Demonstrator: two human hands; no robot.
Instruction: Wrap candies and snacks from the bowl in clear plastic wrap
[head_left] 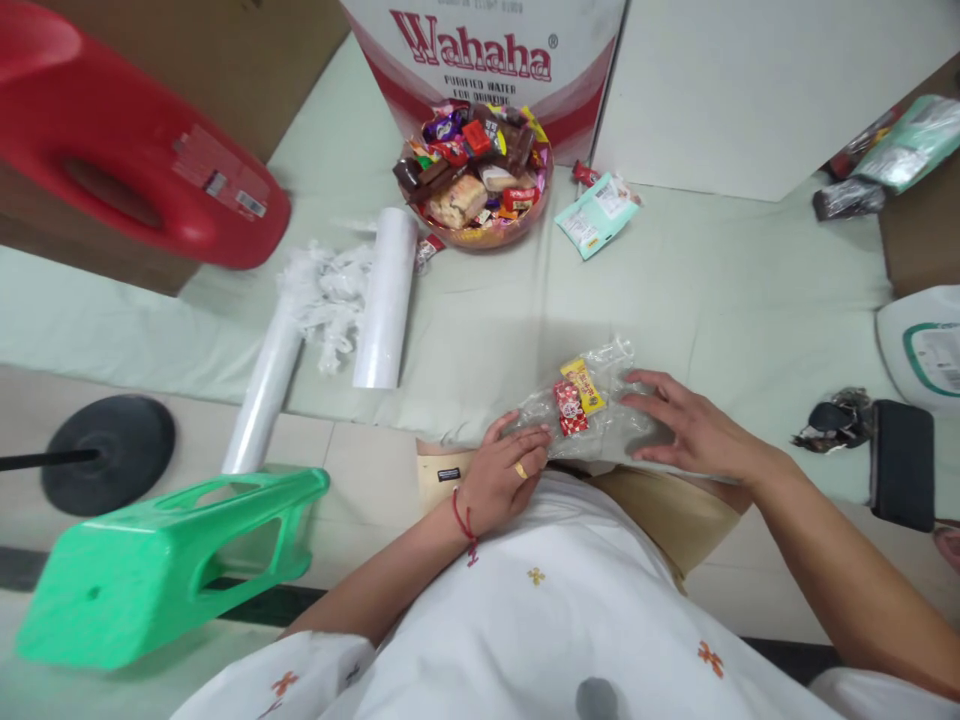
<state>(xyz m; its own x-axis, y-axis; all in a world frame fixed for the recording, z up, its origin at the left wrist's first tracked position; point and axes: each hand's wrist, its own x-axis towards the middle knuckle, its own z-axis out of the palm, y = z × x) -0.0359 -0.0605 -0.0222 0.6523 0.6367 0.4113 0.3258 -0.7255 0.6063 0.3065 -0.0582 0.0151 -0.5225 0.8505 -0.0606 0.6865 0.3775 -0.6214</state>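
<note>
A clear plastic bag (613, 425) lies at the front edge of the cloth-covered surface, close to my body. Two small wrapped candies show in it or on it; I cannot tell which. One is a yellow candy (583, 386), and beside it is a red-and-white candy (571, 408). My left hand (511, 468), wearing a ring and a red string bracelet, has its fingers closed over the bag's left end. At the bag's right side, my right hand (686, 428) is open with fingers spread, its fingertips at the plastic's edge.
A bowl of sweets (480, 235) stands before a Wahaha carton (487, 50). A mint-green packet (598, 215) lies beside it. White plastic rolls (388, 300), a red jug (135, 150) and a green stool (97, 590) are left; a black phone (903, 465) and keys (836, 418) lie right.
</note>
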